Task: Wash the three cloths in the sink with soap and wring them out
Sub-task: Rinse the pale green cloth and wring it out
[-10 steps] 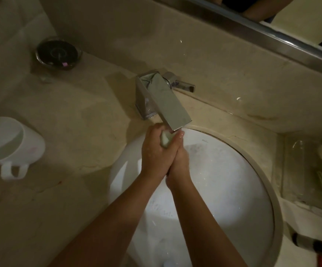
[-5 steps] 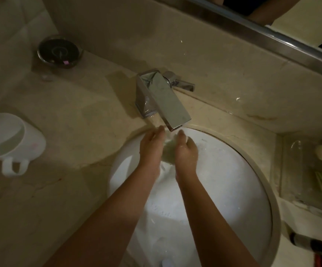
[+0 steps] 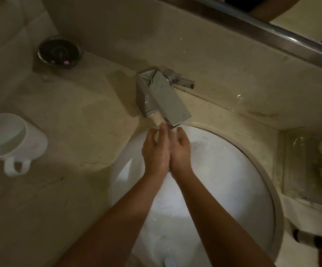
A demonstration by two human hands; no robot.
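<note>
Under the faucet (image 3: 168,102), hands together again

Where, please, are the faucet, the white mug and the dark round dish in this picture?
faucet (image 3: 170,102): head view, on the flat top of its spout.
white mug (image 3: 35,143): head view, on its outer side wall.
dark round dish (image 3: 58,51): head view, on its dark inner surface.

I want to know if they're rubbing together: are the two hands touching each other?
Touching. The head view shows the left hand and right hand pressed side by side under the faucet, with no gap between them from the palms down to the wrists.
</note>
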